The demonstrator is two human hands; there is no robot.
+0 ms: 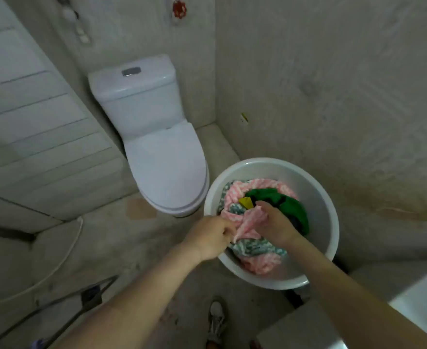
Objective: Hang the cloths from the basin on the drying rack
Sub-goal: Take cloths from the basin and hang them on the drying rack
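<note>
Toilet (157, 137) sits just left of basin (329, 205). In basin: pink-striped cloth (251, 225) atop pile w/ green cloth (291, 206). Left hand (211, 236) at basin's near-left rim & right hand (276, 224) over its middle both pinch pink cloth, prob. to pull it free.

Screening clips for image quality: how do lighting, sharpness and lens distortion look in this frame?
Head view: dim, flat light with no glare or hard shadows; everything is soft, with the left hand and right hand on the pink cloth slightly smeared; the wide-angle lens bows the wall edges; the green cloth and basin read clearly.
</note>
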